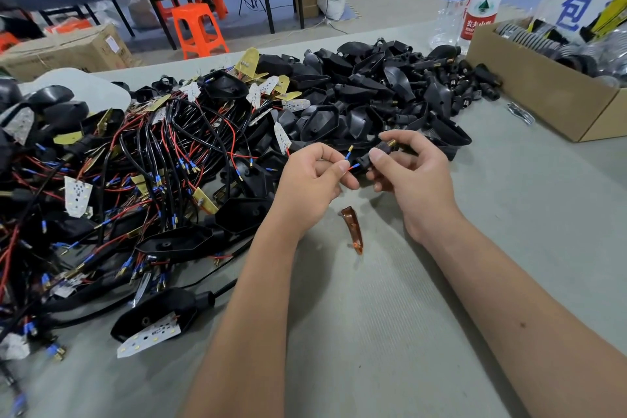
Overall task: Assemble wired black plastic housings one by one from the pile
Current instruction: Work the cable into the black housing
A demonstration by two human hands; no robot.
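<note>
Black stem piece [376,154], mid-table above the surface, pinched by right hand [407,173]; left hand [315,176] pinches its wire ends [349,159]. Feed terminals singly, presumably through the bore; keep slack. Housing pile [356,95] lies toward the far edge.

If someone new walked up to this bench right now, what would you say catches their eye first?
Probably the two hands at the centre: the left hand pinches thin wires with blue-sleeved ends, and the right hand holds a small black stem part. Next, the tangle of wired black housings sprawling across the left of the table, with a heap of bare black shells behind. Orange stools stand out in the background.
</note>
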